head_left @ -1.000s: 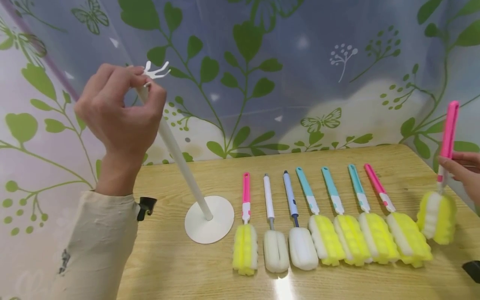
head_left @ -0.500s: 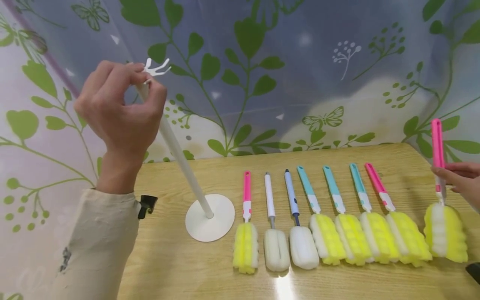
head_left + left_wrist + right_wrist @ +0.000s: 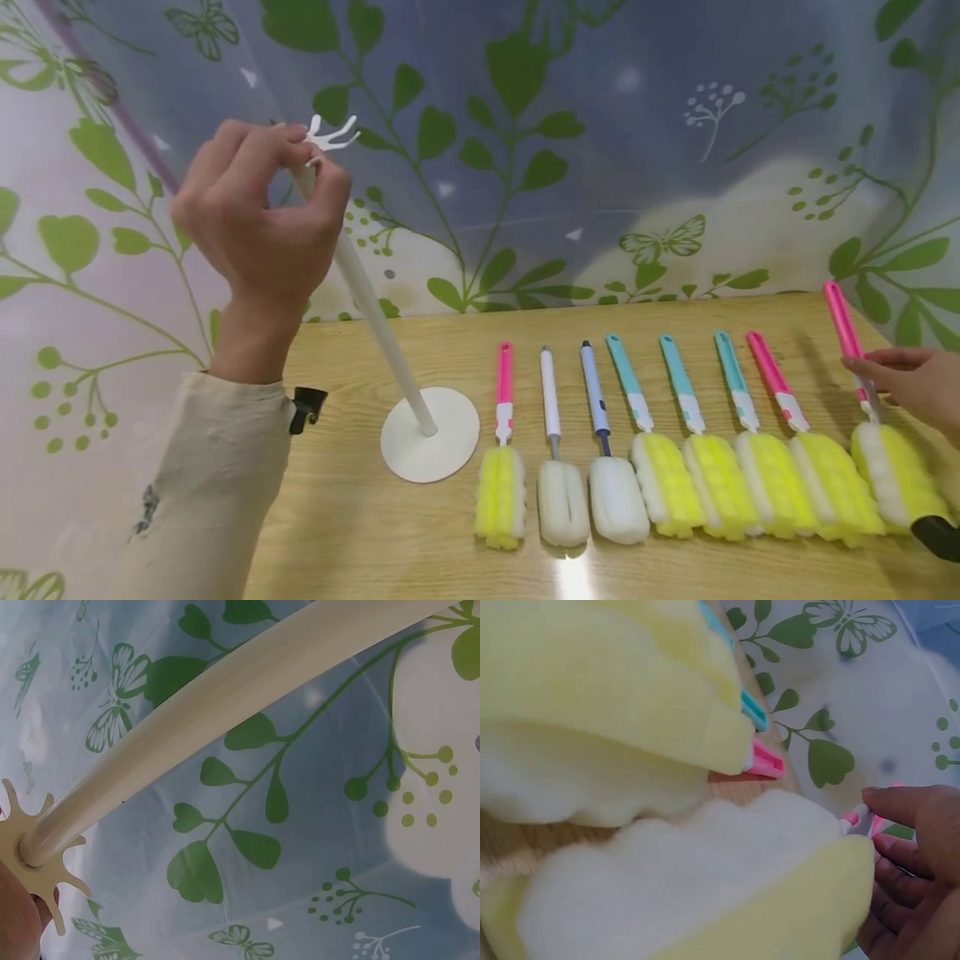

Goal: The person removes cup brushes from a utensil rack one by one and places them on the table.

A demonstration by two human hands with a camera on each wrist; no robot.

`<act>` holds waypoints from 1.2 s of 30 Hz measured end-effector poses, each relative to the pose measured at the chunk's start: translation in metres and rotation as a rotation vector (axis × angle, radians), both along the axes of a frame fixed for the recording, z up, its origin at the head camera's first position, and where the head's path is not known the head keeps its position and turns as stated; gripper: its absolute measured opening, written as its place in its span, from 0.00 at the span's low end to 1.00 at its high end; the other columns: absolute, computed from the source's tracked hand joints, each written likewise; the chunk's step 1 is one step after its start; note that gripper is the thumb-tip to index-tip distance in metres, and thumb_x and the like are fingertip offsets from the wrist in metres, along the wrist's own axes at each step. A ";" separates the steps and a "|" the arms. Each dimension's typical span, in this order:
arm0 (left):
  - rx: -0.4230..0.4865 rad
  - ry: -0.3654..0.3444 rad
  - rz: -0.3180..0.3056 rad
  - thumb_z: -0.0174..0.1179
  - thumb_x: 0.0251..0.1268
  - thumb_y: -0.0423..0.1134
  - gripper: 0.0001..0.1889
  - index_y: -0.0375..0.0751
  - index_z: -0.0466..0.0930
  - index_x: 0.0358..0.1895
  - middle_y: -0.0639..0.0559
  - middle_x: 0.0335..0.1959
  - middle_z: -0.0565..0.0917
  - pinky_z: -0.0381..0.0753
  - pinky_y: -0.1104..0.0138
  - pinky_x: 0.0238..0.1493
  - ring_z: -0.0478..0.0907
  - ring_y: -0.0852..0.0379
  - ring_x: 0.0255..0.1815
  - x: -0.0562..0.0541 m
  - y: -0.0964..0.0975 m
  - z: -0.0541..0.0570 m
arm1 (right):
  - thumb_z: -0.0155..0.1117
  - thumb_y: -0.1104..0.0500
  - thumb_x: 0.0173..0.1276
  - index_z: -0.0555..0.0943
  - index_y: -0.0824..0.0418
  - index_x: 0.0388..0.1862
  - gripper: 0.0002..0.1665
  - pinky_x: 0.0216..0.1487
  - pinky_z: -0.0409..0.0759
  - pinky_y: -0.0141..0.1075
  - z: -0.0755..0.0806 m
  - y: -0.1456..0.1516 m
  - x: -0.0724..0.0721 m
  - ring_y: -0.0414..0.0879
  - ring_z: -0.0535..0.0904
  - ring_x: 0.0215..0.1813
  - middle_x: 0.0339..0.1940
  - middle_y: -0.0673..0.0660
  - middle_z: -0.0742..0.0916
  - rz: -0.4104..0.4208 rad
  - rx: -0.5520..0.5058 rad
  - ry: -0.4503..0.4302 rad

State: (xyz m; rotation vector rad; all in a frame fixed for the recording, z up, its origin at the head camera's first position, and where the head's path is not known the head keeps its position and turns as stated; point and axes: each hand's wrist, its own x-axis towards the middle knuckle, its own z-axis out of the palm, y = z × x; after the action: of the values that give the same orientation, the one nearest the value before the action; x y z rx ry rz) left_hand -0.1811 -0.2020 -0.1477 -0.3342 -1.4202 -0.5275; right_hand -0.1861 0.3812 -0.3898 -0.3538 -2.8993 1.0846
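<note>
My left hand point(image 3: 258, 208) pinches the top of a white stand point(image 3: 375, 312), right at its branching hooks point(image 3: 333, 137). In the left wrist view the hooks point(image 3: 56, 881) spread around the pole's end, with a bit of the hand at the corner. At the right end of a row of brushes, my right hand point(image 3: 911, 379) holds a sponge bottle brush point(image 3: 843, 321) by its pink handle, low on the white part. Its white and yellow sponge head point(image 3: 705, 885) lies close beside the neighbouring pink-handled brush point(image 3: 768, 362), whose sponge partly overlaps it in the head view.
Three teal-handled brushes point(image 3: 678, 375), a blue-handled brush point(image 3: 595, 383), a white-handled brush point(image 3: 551, 392) and another pink-handled brush point(image 3: 506, 383) lie side by side on the wooden table point(image 3: 337, 517). The stand's round base point(image 3: 405, 458) is left of them. A leaf-patterned curtain point(image 3: 540, 233) hangs behind.
My right hand has lowered the pink-handled brush from above the table and moved it left, down to the row's right end. The left hand keeps its hold on the stand; the view has shifted slightly.
</note>
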 end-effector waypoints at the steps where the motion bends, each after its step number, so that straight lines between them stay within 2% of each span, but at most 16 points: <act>1: 0.000 0.001 -0.001 0.53 0.40 0.37 0.09 0.35 0.79 0.14 0.51 0.21 0.84 0.61 0.71 0.27 0.80 0.50 0.25 0.000 0.000 0.000 | 0.53 0.39 0.68 0.67 0.81 0.55 0.43 0.29 0.75 0.43 -0.002 0.001 -0.001 0.37 0.75 0.25 0.26 0.52 0.84 0.001 -0.001 -0.007; 5: -0.001 0.010 -0.002 0.53 0.40 0.37 0.10 0.35 0.78 0.14 0.51 0.22 0.84 0.61 0.71 0.27 0.80 0.50 0.24 -0.001 0.001 0.001 | 0.51 0.36 0.67 0.67 0.80 0.56 0.46 0.28 0.75 0.43 -0.011 0.003 -0.002 0.47 0.76 0.28 0.28 0.56 0.83 -0.004 0.017 -0.038; 7: -0.001 0.012 -0.003 0.53 0.40 0.37 0.10 0.35 0.78 0.14 0.51 0.21 0.84 0.59 0.71 0.27 0.79 0.49 0.24 -0.001 0.001 0.001 | 0.50 0.35 0.67 0.64 0.81 0.58 0.48 0.26 0.73 0.40 -0.014 0.004 -0.002 0.47 0.75 0.26 0.26 0.57 0.81 0.015 -0.011 -0.066; 9: -0.001 0.011 -0.005 0.53 0.40 0.37 0.10 0.35 0.78 0.14 0.51 0.21 0.84 0.59 0.72 0.27 0.79 0.49 0.24 -0.001 0.001 0.001 | 0.48 0.34 0.68 0.63 0.82 0.59 0.50 0.24 0.72 0.37 -0.018 0.003 -0.001 0.43 0.71 0.23 0.24 0.55 0.79 0.028 -0.027 -0.090; 12: -0.003 0.010 -0.009 0.53 0.40 0.37 0.09 0.35 0.78 0.14 0.51 0.21 0.84 0.59 0.72 0.27 0.79 0.49 0.24 -0.001 0.002 0.001 | 0.46 0.34 0.68 0.62 0.83 0.60 0.51 0.23 0.69 0.36 -0.021 0.001 0.000 0.44 0.69 0.21 0.20 0.53 0.76 0.053 -0.057 -0.116; 24: -0.013 0.019 0.006 0.52 0.41 0.38 0.10 0.35 0.79 0.15 0.50 0.21 0.83 0.59 0.68 0.25 0.79 0.49 0.24 -0.002 0.000 -0.001 | 0.48 0.36 0.69 0.73 0.81 0.49 0.43 0.21 0.67 0.37 -0.032 -0.005 -0.004 0.46 0.68 0.19 0.17 0.53 0.75 0.057 0.000 -0.060; 30: -0.017 0.029 0.007 0.52 0.41 0.37 0.10 0.35 0.79 0.15 0.50 0.21 0.83 0.59 0.65 0.23 0.79 0.49 0.24 -0.002 -0.001 -0.001 | 0.49 0.38 0.70 0.71 0.83 0.52 0.43 0.21 0.67 0.36 -0.034 -0.005 -0.002 0.46 0.68 0.18 0.16 0.53 0.76 0.084 0.008 -0.054; 36: -0.025 0.033 0.011 0.53 0.41 0.37 0.09 0.36 0.80 0.16 0.51 0.20 0.83 0.63 0.62 0.23 0.79 0.50 0.24 -0.003 -0.001 -0.001 | 0.52 0.37 0.68 0.72 0.82 0.52 0.45 0.22 0.70 0.37 -0.037 -0.004 -0.003 0.45 0.71 0.20 0.18 0.53 0.78 0.041 0.049 -0.069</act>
State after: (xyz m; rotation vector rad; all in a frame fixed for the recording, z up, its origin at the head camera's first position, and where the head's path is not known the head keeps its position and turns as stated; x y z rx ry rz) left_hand -0.1841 -0.2034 -0.1483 -0.3536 -1.3974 -0.4941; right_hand -0.1891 0.3775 -0.4264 -0.3375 -3.0001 1.0253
